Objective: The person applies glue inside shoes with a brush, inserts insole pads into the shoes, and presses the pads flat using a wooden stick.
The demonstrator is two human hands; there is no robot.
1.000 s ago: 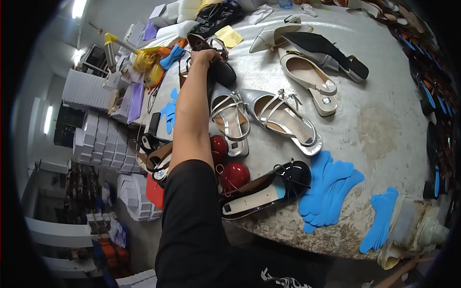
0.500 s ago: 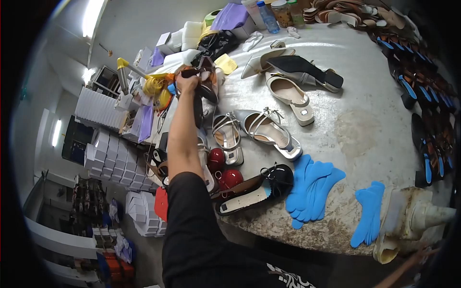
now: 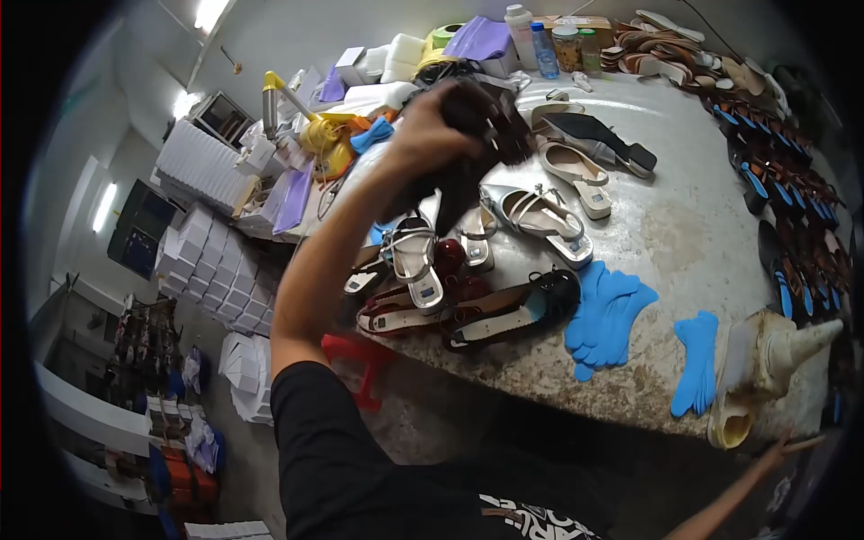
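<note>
My left hand [image 3: 430, 135] is closed round dark strappy shoes [image 3: 493, 126], blurred by motion, above the back left of the table. Below them lie silver strappy shoes [image 3: 416, 261], a silver pointed shoe [image 3: 517, 205], a dark red shoe [image 3: 391, 317] and a glossy black shoe [image 3: 551, 297]. At the lower right edge of the view, my right hand [image 3: 769, 461] grips a thin stick [image 3: 803, 444], beside a stained container [image 3: 760, 355].
Blue insole-shaped pieces [image 3: 607, 315] lie near the front edge, with more [image 3: 695, 364] further right. Cream shoes [image 3: 574, 166] and bottles [image 3: 544, 49] stand further back. Rows of dark shoes [image 3: 796, 193] line the right side. White boxes [image 3: 211, 279] are stacked at left.
My left hand has lifted the dark shoes from the back left and swung them rightward over the table. The view has shifted, and my right hand with the stick now shows more clearly.
</note>
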